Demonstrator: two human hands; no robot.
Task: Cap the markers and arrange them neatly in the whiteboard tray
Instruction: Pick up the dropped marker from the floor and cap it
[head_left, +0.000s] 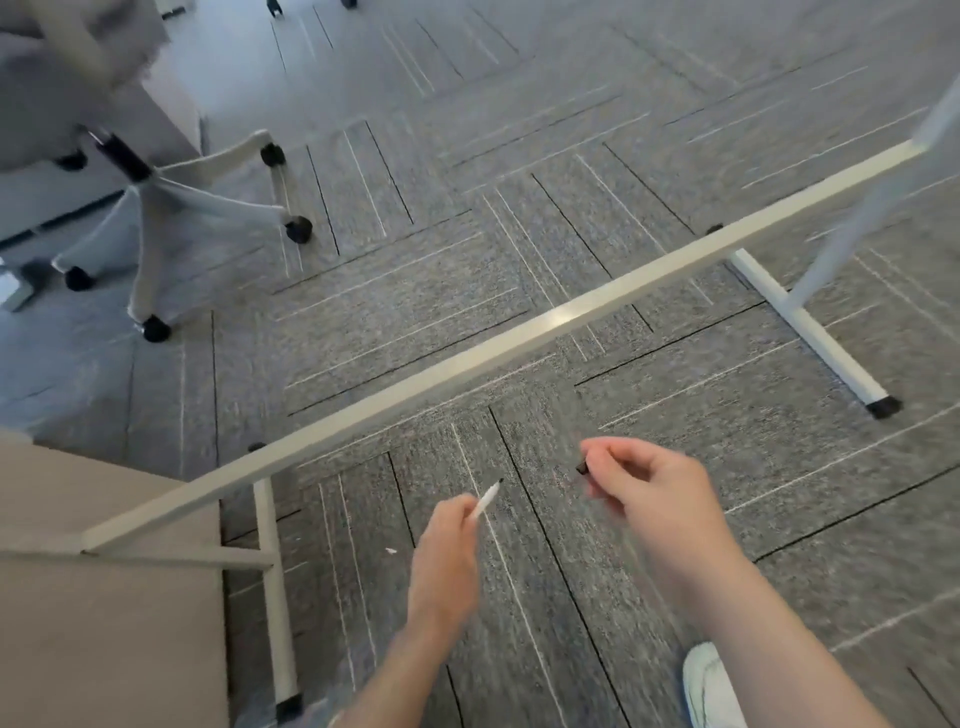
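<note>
At far left an office chair (130, 171) on castors is seen, w/ a beige surface (104, 571) below it at the frame edge; neither is touched.

The whiteboard stand's long white bar (467, 358) is crossed diagonally thru the view, low at left, high at right, w/ feet resting on grey carpet (415, 260). Whether this bar is the tray cannot be told; nothing is seen lying on it.

Next, the left hand (447, 540) is clenched round the marker (485, 501). The barrel is gripped at its rear end, so the white front part and dark tip are left bare. The marker's long axis is run up and to the right, tip pointed toward the other hand. It's held that way, prob., so the tip is presented for capping.

Further right, the right hand (644, 483) is curled, w/ a small black cap (582, 466) pinched at the fingertips. The cap is held just off the thumb side, facing left toward the tip. Cap and tip are near but apart; a gap of carpet is seen between them.

Judged from this, the capping step is in hand but not yet done, and tray placement is left to do. Motion blur is heavy, so cap orientation cannot be told exactly.

At bottom right a white shoe (709, 686) is partly seen.
</note>
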